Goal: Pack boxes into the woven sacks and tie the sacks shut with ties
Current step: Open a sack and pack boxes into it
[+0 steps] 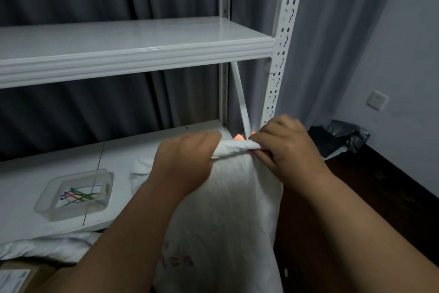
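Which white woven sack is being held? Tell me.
The upright white woven sack, its mouth gripped by the left hand and right hand; other sacks lie flat.

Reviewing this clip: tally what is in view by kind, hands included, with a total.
Hands gripping the sack top: 2, left hand and right hand
White woven sack: 1
Clear tray of coloured ties: 1 (ties too tangled to count)
Shelf rack: 1
Wall socket: 1
Total: 6

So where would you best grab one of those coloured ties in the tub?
Pinch a tie near its middle, coming straight down from above: the ties lie flat and crossed in the open-topped clear tub, whose walls block any sideways reach.
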